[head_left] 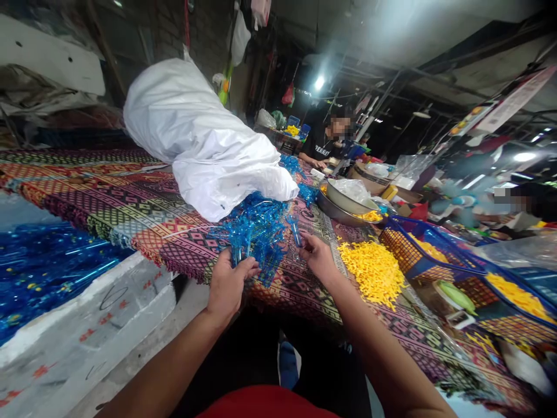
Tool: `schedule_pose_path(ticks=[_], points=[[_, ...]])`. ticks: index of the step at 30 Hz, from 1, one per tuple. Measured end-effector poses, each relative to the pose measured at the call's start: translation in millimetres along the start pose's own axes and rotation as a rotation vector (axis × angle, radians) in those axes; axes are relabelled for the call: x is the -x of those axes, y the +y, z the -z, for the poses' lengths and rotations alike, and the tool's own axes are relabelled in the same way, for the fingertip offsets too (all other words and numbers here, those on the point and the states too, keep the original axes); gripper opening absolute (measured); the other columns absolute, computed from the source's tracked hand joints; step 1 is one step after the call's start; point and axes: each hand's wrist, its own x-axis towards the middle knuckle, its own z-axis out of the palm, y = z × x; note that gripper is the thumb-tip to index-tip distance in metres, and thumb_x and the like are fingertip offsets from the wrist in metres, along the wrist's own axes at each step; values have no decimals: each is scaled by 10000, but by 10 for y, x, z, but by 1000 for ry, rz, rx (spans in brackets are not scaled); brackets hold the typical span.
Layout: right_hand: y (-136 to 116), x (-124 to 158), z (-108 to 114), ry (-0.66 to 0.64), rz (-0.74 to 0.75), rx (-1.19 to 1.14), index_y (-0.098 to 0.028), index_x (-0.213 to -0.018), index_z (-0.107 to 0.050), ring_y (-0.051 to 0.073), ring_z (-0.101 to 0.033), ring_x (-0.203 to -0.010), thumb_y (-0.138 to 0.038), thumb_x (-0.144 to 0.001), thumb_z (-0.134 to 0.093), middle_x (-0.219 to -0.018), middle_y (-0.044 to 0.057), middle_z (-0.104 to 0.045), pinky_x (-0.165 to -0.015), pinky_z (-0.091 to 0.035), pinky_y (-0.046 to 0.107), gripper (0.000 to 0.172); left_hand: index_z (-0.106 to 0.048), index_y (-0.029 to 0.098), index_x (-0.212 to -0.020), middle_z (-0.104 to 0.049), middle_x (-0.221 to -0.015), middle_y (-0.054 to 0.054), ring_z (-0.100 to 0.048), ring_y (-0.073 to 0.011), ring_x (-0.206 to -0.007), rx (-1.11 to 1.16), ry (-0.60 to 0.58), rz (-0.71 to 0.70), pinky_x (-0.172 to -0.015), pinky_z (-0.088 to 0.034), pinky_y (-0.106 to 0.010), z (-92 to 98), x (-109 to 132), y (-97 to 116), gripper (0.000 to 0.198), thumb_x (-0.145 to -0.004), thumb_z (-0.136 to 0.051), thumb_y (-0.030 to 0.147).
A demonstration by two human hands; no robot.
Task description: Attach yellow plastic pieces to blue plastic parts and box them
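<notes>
my left hand point(228, 284) is closed around a small bunch from the pile of blue plastic pieces point(256, 229). the pile lies on the cloth-covered worktop point(143, 209), touching the mouth of the white sack point(200, 133). my right hand point(315, 255) pinches one of these pieces between thumb and fingers. a heap of yellow pieces point(372, 270) lies near, on the right.

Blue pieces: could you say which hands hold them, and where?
Left hand grips a bunch of blue pieces by their near ends; right hand pinches one likewise.
</notes>
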Motion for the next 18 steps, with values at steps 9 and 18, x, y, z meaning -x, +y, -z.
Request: schedule_pose_path(ticks=[9, 18], points=[[-671, 461, -252, -183, -346, -816, -211, -1095, -596, 121, -511, -598, -324, -664, -683, -849, 17, -636, -492, -391, 227, 454, -546, 167, -966, -638, -834, -35, -618, -172, -731, -235, -50, -25, -703, -517, -338, -159, 134, -21, 319, -691, -632, 305], [-930, 591, -287, -71, -305, -956, -210, -828, -632, 146, -578, -762, -356, -694, -679, -790, -20, -640, -742, -455, 262, 204, -556, 122, -1009, -541, -1070, -149, -509, -261, -1053, -754, -158, -337, -966, -365, -419, -474, 258, -110, 299, -714, -517, 140]])
